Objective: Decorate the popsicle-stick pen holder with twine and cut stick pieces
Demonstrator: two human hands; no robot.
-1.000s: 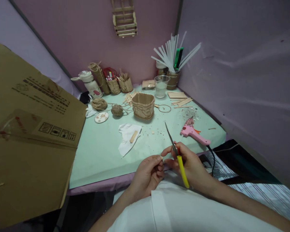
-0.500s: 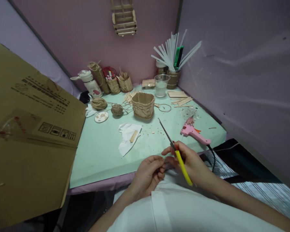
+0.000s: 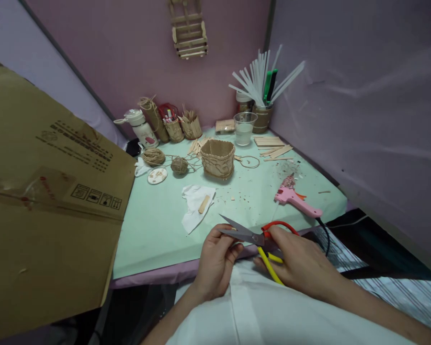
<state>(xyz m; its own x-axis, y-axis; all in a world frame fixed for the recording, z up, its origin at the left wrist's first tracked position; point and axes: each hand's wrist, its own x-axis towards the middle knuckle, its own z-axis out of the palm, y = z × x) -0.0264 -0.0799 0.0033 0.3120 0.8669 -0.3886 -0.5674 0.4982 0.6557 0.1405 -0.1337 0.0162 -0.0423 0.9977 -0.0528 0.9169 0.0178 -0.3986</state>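
My right hand grips a pair of scissors with one red and one yellow handle. Their blades are parted and point left, over the fingertips of my left hand. The left fingers are pinched together near the blades; a tiny pale bit shows there, too small to name. Both hands are at the table's front edge, above my white clothing. Beyond them a white tissue lies with a short wooden piece on it. Farther back stands a small wood-textured basket with a scalloped rim.
A pink glue gun lies at the right, its cord over the edge. A large cardboard box stands at the left. Behind are twine balls, a plastic cup, wooden sticks and a holder of white glue sticks.
The scissors have swung from pointing up and away to pointing left, and their blades have parted. They now reach my left fingertips. The view has shifted slightly.
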